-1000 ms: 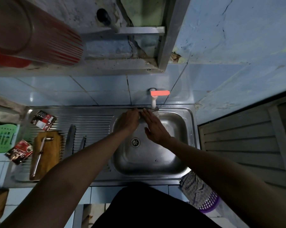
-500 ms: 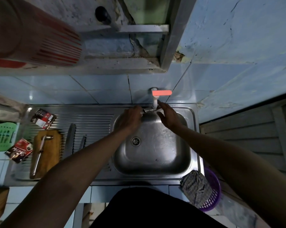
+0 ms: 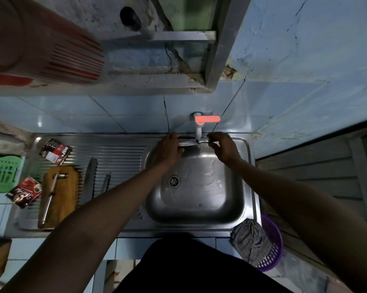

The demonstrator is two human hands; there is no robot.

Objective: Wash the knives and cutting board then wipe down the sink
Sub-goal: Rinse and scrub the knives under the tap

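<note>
Your tabletop carries a steel sink toward its right end, with a ribbed draining area on the left. On that draining area, near the left edge, lies the wooden cutting board with a steel-handled utensil resting along it; you cannot tell from here whether that is a knife. Just right of the board lie two knives side by side, a long one and a shorter one, their lower ends hidden by your left forearm. At the sink's back edge, under the white tap with the orange handle, you hold a third knife crosswise. Your left hand grips one end with curled fingers, and your right hand pinches the other end between thumb and fingers. A checked cloth hangs at the front right corner, over a purple basket. Two red sachets sit by the left edge, beside a green rack.
</note>
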